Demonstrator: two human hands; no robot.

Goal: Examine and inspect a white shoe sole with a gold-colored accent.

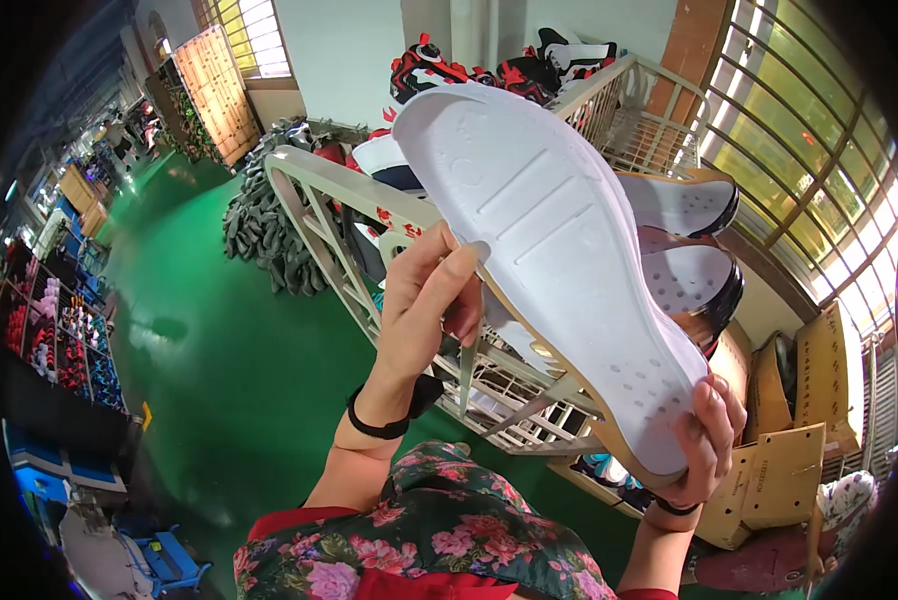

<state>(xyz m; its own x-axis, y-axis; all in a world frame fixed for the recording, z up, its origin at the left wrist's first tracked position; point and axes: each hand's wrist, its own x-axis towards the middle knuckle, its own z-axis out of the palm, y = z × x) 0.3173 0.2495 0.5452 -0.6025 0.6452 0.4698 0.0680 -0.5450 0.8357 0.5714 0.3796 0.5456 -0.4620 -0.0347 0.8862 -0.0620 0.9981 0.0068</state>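
A large white shoe sole (554, 230) with a tan rim is held up tilted in front of me, its inner face toward me. That face has several thin ridges in the front part and small round dimples toward the heel. My left hand (429, 290) is closed at the sole's left edge, thumb pressed against the rim. Below its fingers is a thin grey pointed strip (467, 375); whether the hand holds it I cannot tell. At the heel end, my right hand (711, 440) grips the sole from the right, some fingers hidden beneath.
A pale metal rack (314, 200) with more soles and shoe parts stands behind the held sole. Further soles (684, 205) lie to the right. Cardboard boxes (784, 475) sit at the lower right below a barred window. Many dark grey pieces (274, 215) are heaped on the green floor (189, 350).
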